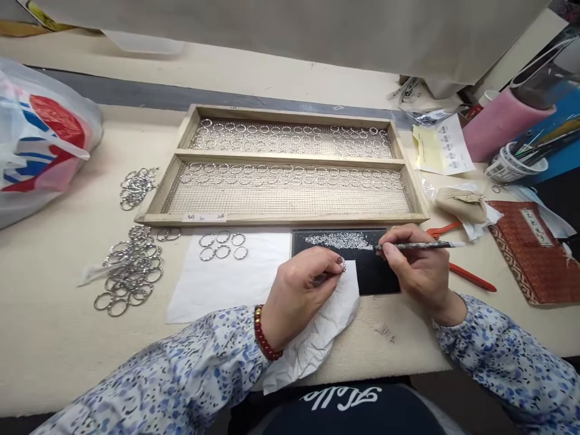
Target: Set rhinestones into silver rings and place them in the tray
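Observation:
My left hand (pixel 306 290) is closed, pinching a small silver ring (pixel 342 264) between thumb and fingertips; most of the ring is hidden. In my right hand (pixel 417 266) is a slim pen-like tool (pixel 428 245), its tip pointing left. That tip is over a black tray (pixel 380 275), close to a pile of tiny sparkling stones (pixel 338 240). A crumpled white tissue (pixel 317 338) lies under my left hand and overlaps the tray. Left of it, several silver rings (pixel 222 251) rest in two rows on a white sheet (pixel 190 290).
Behind stands a wooden frame (pixel 281 219) with mesh floors carrying rows of rings. Loose ring piles (pixel 131 272) lie at left beside a plastic bag (pixel 40 139). At right are red-handled pliers (pixel 471 277), a red booklet (pixel 539 254), a tool cup (pixel 514 166) and a pink roll (pixel 507 124).

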A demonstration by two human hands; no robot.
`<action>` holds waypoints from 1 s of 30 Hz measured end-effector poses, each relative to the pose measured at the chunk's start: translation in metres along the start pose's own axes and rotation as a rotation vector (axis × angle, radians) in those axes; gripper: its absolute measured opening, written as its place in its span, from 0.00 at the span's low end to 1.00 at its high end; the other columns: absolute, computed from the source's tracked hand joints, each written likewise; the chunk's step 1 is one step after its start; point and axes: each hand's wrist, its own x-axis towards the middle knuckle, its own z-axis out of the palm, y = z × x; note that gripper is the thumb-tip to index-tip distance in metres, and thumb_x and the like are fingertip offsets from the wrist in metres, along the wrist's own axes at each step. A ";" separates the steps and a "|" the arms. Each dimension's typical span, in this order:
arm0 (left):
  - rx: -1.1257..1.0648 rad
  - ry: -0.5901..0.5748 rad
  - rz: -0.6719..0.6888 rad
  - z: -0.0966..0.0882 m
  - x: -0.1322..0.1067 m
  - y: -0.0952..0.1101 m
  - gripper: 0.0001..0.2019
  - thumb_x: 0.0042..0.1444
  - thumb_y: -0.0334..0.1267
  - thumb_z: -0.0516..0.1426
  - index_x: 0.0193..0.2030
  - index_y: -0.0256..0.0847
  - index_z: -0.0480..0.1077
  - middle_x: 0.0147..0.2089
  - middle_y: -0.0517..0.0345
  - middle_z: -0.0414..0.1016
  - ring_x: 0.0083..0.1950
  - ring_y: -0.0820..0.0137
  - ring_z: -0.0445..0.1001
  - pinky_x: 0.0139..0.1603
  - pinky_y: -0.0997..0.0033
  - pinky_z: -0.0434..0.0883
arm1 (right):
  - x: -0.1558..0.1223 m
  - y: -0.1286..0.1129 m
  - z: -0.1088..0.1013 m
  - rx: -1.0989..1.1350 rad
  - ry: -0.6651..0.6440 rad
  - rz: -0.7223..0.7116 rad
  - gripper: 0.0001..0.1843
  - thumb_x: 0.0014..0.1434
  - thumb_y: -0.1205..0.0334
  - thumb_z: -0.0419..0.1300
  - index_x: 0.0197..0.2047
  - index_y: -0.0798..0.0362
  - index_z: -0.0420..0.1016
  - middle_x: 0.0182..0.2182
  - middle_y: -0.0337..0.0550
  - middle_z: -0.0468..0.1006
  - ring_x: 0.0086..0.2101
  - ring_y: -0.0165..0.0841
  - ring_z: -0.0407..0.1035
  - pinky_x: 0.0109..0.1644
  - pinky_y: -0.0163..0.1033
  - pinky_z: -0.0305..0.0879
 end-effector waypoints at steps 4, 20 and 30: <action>-0.003 -0.001 -0.013 0.000 0.001 -0.001 0.07 0.52 0.22 0.60 0.32 0.39 0.73 0.37 0.52 0.80 0.38 0.67 0.79 0.39 0.66 0.79 | 0.003 0.004 -0.002 -0.082 -0.007 0.007 0.04 0.58 0.68 0.58 0.32 0.53 0.72 0.27 0.38 0.72 0.28 0.29 0.68 0.31 0.36 0.65; 0.072 0.004 0.059 -0.002 0.004 -0.001 0.08 0.53 0.22 0.58 0.32 0.38 0.73 0.37 0.52 0.80 0.40 0.66 0.79 0.40 0.65 0.79 | 0.003 0.004 -0.001 -0.167 -0.055 0.083 0.04 0.58 0.66 0.57 0.31 0.53 0.71 0.26 0.39 0.72 0.26 0.28 0.66 0.24 0.33 0.60; 0.060 -0.025 0.070 -0.001 0.003 -0.003 0.09 0.52 0.20 0.58 0.32 0.39 0.71 0.37 0.53 0.79 0.39 0.68 0.78 0.39 0.67 0.77 | 0.004 0.003 0.000 -0.176 -0.048 0.034 0.05 0.59 0.66 0.57 0.30 0.53 0.70 0.26 0.39 0.72 0.26 0.28 0.66 0.25 0.33 0.61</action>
